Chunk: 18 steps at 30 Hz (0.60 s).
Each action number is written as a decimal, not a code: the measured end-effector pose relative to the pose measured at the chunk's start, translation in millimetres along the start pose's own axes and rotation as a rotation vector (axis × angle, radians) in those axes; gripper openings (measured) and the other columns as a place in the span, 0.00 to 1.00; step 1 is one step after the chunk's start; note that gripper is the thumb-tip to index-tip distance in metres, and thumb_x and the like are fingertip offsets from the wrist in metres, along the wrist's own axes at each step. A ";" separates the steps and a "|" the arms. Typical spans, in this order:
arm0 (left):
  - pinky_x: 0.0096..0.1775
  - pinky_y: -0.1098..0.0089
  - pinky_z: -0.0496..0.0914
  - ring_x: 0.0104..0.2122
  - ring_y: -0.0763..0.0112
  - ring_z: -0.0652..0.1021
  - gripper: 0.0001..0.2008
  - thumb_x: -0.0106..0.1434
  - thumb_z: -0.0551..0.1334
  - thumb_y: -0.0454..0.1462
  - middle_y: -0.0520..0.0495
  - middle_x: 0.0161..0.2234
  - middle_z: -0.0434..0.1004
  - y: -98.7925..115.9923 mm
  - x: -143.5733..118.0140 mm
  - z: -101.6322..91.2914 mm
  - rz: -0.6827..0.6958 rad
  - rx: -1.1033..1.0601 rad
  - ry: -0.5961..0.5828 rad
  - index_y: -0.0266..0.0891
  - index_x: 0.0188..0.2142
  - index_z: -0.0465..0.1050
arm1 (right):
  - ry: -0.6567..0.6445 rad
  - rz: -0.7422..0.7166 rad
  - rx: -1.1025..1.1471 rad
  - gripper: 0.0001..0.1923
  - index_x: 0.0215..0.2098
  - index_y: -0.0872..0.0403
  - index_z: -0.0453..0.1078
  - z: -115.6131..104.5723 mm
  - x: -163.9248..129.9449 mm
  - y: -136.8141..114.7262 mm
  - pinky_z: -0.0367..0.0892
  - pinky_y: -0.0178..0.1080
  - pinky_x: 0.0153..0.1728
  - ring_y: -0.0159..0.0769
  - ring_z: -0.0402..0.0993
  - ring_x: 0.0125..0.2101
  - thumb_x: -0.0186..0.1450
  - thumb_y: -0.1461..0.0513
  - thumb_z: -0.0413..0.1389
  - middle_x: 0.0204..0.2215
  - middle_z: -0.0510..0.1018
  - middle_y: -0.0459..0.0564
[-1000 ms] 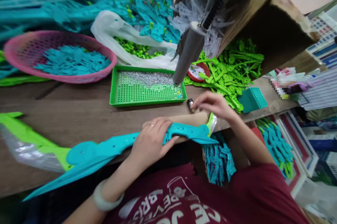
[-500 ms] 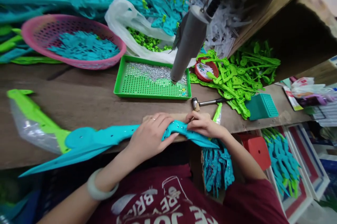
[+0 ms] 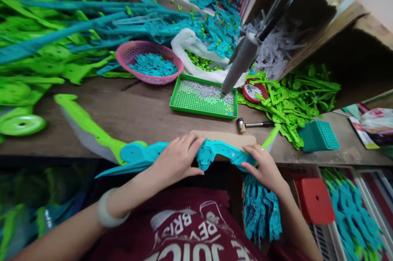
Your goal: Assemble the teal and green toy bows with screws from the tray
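Observation:
A long turquoise plastic toy bow (image 3: 216, 150) with lime-green limbs lies across the front edge of the bench. My left hand (image 3: 178, 152) is closed over its middle, thumb on the near side. Toward the bow's right end, my right hand (image 3: 260, 163) grips the turquoise part between thumb and fingers. A green limb (image 3: 92, 128) with a clear film sticks out on the left, and a shorter green tip (image 3: 272, 135) on the right. Beneath the bow lies a piece of brown cardboard (image 3: 227, 137). A small hammer (image 3: 253, 124) rests just beyond my right hand.
A green tray (image 3: 196, 107) of small metal pieces stands behind the bow, under a hanging grey power screwdriver (image 3: 241, 64). A pink basket (image 3: 150, 79) holds turquoise pieces. Green parts (image 3: 282, 105) pile up at right, near a teal basket (image 3: 321, 135). A red stool (image 3: 316, 199) stands below.
My right hand has slid outward to the bow's right end. The bow has turned so its flat inner side shows differently near the grip. My view has swung left.

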State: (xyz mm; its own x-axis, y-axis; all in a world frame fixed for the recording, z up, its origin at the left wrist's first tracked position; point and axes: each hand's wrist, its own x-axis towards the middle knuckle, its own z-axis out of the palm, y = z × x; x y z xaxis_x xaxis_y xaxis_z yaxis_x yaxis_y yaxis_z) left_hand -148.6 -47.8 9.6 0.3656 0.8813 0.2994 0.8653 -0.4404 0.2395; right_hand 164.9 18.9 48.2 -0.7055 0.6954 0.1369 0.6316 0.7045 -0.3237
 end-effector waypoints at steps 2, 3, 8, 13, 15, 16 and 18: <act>0.42 0.59 0.73 0.44 0.53 0.78 0.34 0.64 0.68 0.48 0.35 0.48 0.76 13.7 -4.1 -0.6 0.065 0.095 0.126 0.35 0.63 0.62 | 0.037 0.013 -0.144 0.20 0.58 0.56 0.67 1.1 -16.1 -16.2 0.70 0.50 0.49 0.49 0.74 0.49 0.73 0.54 0.54 0.49 0.78 0.60; 0.42 0.61 0.72 0.42 0.56 0.78 0.30 0.67 0.66 0.43 0.38 0.47 0.77 19.5 -6.4 -0.7 0.125 0.152 0.208 0.38 0.64 0.61 | 0.072 0.014 -0.199 0.19 0.58 0.57 0.67 1.2 -20.9 -24.0 0.69 0.50 0.49 0.49 0.74 0.49 0.73 0.55 0.53 0.49 0.78 0.60; 0.46 0.65 0.69 0.40 0.65 0.79 0.28 0.67 0.61 0.28 0.47 0.44 0.80 13.9 -13.5 -4.5 0.373 0.340 0.533 0.50 0.64 0.62 | 0.240 -0.065 -0.340 0.14 0.52 0.57 0.70 -9.0 -16.1 -48.7 0.67 0.44 0.47 0.42 0.76 0.44 0.76 0.59 0.49 0.44 0.82 0.55; 0.46 0.63 0.68 0.41 0.64 0.79 0.20 0.71 0.59 0.31 0.48 0.42 0.80 23.7 -34.4 -36.1 0.288 0.429 0.558 0.45 0.60 0.65 | 0.457 -0.236 -0.350 0.10 0.51 0.58 0.71 -10.8 -30.7 -79.4 0.67 0.42 0.47 0.41 0.78 0.42 0.73 0.64 0.54 0.40 0.83 0.54; 0.39 0.66 0.68 0.34 0.68 0.77 0.19 0.72 0.58 0.33 0.52 0.35 0.78 46.3 -54.2 -51.2 0.210 0.473 0.566 0.44 0.61 0.64 | 0.466 -0.343 -0.359 0.14 0.54 0.59 0.71 -3.4 -41.0 -84.1 0.68 0.43 0.46 0.44 0.78 0.41 0.73 0.63 0.55 0.40 0.83 0.57; 0.36 0.67 0.67 0.31 0.71 0.76 0.19 0.73 0.57 0.33 0.53 0.33 0.77 53.8 -65.2 -57.3 0.140 0.509 0.560 0.44 0.62 0.63 | 0.440 -0.405 -0.351 0.16 0.56 0.60 0.71 2.2 -38.5 -83.3 0.68 0.43 0.44 0.45 0.78 0.40 0.73 0.61 0.54 0.41 0.82 0.58; 0.32 0.68 0.64 0.30 0.74 0.75 0.19 0.74 0.55 0.34 0.55 0.32 0.74 56.0 -97.4 -67.1 0.032 0.607 0.474 0.44 0.63 0.62 | 0.481 -0.570 -0.310 0.18 0.58 0.59 0.71 19.9 -15.2 -88.8 0.66 0.41 0.33 0.42 0.76 0.30 0.73 0.60 0.55 0.34 0.82 0.55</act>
State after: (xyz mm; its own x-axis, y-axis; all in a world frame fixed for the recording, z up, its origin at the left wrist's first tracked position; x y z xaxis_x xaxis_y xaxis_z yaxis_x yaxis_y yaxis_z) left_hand -158.8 -169.8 55.9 0.3256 0.6420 0.6941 0.9435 -0.1724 -0.2831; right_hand 113.1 -57.0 56.2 -0.7749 0.1522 0.6135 0.3262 0.9276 0.1819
